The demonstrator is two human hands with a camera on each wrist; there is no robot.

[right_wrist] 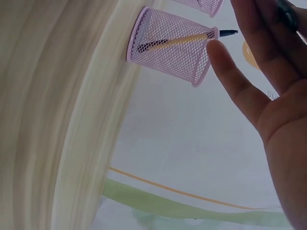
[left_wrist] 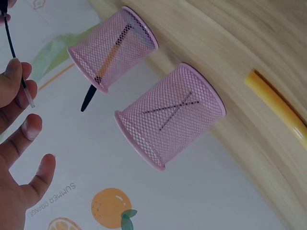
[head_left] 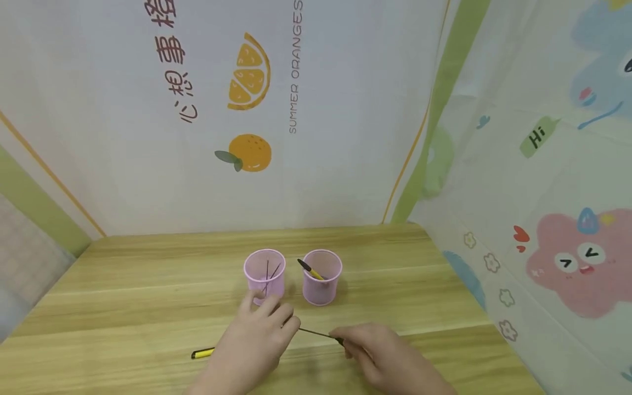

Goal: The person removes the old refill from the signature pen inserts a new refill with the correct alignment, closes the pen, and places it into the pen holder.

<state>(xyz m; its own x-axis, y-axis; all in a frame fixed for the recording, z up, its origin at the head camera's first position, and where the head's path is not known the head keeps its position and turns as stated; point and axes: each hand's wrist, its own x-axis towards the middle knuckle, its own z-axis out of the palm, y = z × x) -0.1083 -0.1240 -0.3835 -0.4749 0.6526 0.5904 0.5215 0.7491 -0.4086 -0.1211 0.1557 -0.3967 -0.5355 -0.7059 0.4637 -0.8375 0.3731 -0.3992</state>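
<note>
My left hand (head_left: 261, 334) pinches one end of a thin dark pen refill (left_wrist: 10, 40) between thumb and forefinger, its other fingers spread apart. At the refill's other end, a small black pen part (head_left: 339, 340) is held in the fingertips of my right hand (head_left: 382, 354). In the right wrist view this black part (right_wrist: 287, 15) is mostly hidden by the fingers. A yellow pen barrel (head_left: 203, 353) with a black end lies on the table by my left wrist, partly covered by it.
Two pink mesh cups stand side by side beyond my hands. Two thin refills lean crossed in the left cup (left_wrist: 172, 129); the right cup (head_left: 320, 291) holds a yellow and black pen (head_left: 311, 270). A printed cloth (head_left: 336, 164) hangs behind the wooden table (head_left: 148, 291).
</note>
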